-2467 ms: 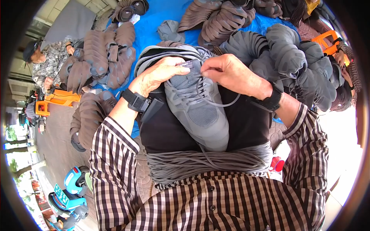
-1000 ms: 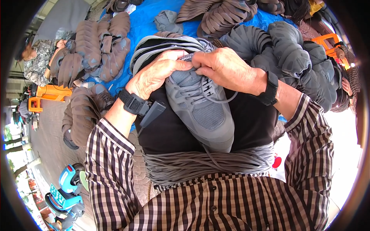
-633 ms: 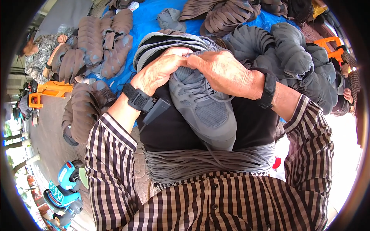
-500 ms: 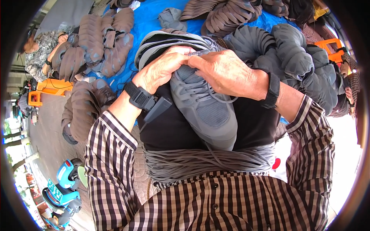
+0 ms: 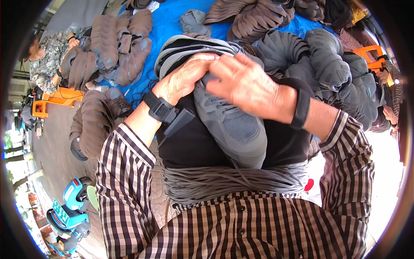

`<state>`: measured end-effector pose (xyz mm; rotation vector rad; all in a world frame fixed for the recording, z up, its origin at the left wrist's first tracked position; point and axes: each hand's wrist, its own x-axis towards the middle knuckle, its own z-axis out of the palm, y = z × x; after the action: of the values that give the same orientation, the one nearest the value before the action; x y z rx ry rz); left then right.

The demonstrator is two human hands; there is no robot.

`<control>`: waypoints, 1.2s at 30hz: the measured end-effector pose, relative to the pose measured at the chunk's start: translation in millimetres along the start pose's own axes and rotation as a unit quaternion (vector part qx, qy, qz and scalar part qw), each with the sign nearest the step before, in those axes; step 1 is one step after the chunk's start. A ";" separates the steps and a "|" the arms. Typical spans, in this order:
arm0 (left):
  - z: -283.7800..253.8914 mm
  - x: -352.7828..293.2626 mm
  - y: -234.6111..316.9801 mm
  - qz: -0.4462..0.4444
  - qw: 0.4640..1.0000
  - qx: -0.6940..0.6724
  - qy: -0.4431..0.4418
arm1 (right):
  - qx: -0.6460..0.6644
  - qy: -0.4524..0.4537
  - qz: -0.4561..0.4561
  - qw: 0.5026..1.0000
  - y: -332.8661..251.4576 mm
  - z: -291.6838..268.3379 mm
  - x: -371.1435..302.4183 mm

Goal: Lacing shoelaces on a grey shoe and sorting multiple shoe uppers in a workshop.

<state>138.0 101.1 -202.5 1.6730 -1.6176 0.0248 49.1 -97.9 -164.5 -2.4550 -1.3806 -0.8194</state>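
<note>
A grey shoe upper (image 5: 235, 125) with a mesh toe lies over my lap, its toe pointing toward me. My left hand (image 5: 185, 77) is closed on it near the tongue and opening. My right hand (image 5: 248, 84) crosses over the lacing, close to the left fingertips. Its fingers are curled and slightly blurred; whatever they pinch is hidden. More nested grey uppers (image 5: 172, 49) sit just beyond my left hand. A thick bundle of grey laces (image 5: 233, 183) lies across my waist, with one strand running up to the toe.
Stacks of brown-grey uppers (image 5: 103, 43) and grey uppers (image 5: 327, 60) lie on a blue sheet (image 5: 166, 23). Orange stools (image 5: 62, 97) stand at left and right. Another person in a patterned sleeve (image 5: 47, 64) sits at far left. A blue scooter (image 5: 71, 207) stands lower left.
My right hand has turned and shifted over the lacing, its back now covering more of the shoe upper. The loose lace loop and the slim clear piece at the fingertips no longer show.
</note>
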 end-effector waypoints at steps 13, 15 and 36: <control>13.7 -1.9 109.2 -0.454 0.875 -0.018 0.164 | 0.149 -0.082 0.037 0.985 -70.6 -33.0 -11.3; 25.2 -5.6 108.2 -0.478 0.869 -0.022 0.127 | 0.139 -0.073 0.136 0.978 -31.0 -30.4 -30.4; -16.9 -15.4 96.7 -0.531 0.823 -0.203 0.014 | 0.513 -0.086 0.454 0.723 34.4 -25.0 -14.4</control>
<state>61.2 135.4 -149.6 1.9610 -0.4184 -0.7899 62.9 -137.6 -149.0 -1.8296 -0.2604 0.3680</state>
